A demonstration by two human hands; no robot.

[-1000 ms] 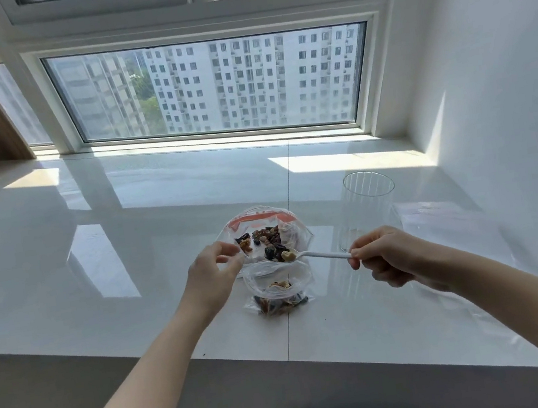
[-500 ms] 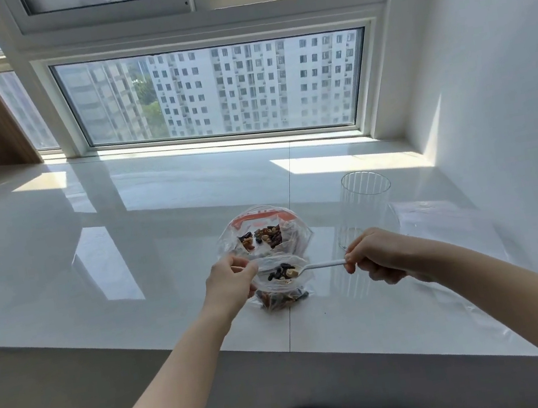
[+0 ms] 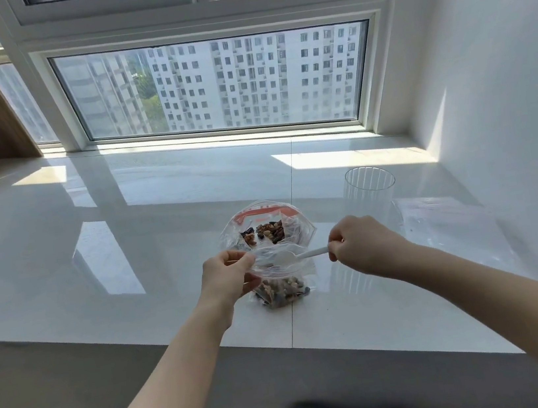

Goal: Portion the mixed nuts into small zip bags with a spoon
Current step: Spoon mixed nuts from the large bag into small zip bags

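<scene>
Pinching the white plastic spoon (image 3: 297, 256) by the end of its handle, the right hand (image 3: 361, 245) holds its bowl inside the mouth of the small zip bag (image 3: 280, 280). The left hand (image 3: 227, 275) grips that bag's left rim, fingers curled round the plastic. Mixed nuts (image 3: 281, 290) lie at the bag's bottom, on the bench (image 3: 130, 258); the spoon looks empty, though the plastic blurs it. Just behind stands the larger red-zipped bag (image 3: 265, 225), nuts inside. A ribbed clear cup (image 3: 370, 191) stands to the right.
</scene>
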